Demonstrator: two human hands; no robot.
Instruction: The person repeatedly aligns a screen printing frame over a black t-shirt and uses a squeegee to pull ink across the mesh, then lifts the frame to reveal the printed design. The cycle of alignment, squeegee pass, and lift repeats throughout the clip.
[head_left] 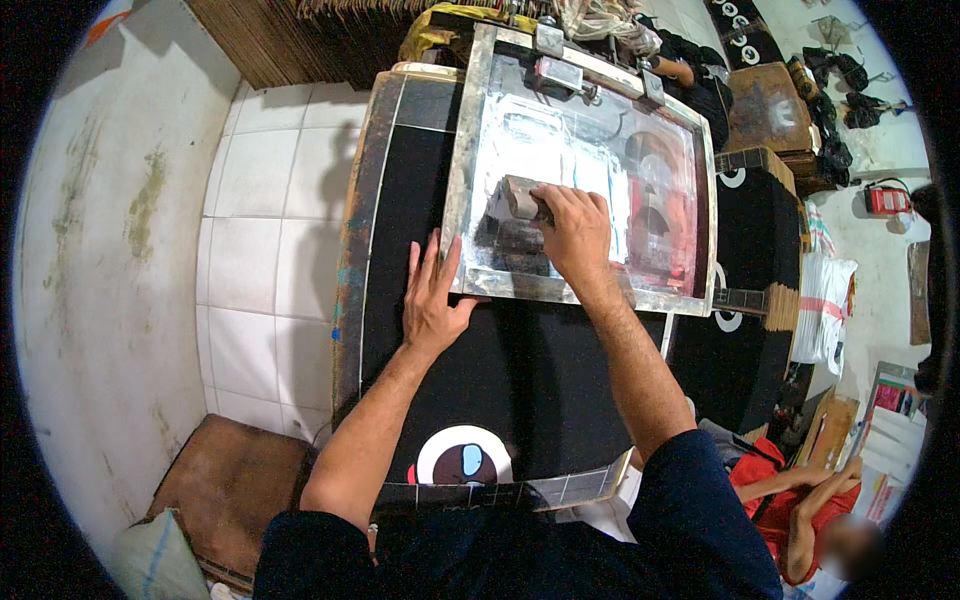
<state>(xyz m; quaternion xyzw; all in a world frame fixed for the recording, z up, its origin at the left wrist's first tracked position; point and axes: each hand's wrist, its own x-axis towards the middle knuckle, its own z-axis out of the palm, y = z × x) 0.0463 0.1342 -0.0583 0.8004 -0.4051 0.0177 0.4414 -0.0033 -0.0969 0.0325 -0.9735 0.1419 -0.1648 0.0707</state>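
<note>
Right hand (575, 230) grips squeegee (522, 198), even pressure advisable; left hand (434, 312), fingers spread, should steady the screen frame (466, 150) touching it.

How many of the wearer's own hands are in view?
2. Left hand: at the near left corner of the framed screen. Right hand: over the screen, gripping a brown block-like tool.

We can read no words, numbers or signs. Past the right edge of the bench (347, 300), any print on the white bundle (822, 335) or red box (886, 201) is too small for us.
</note>
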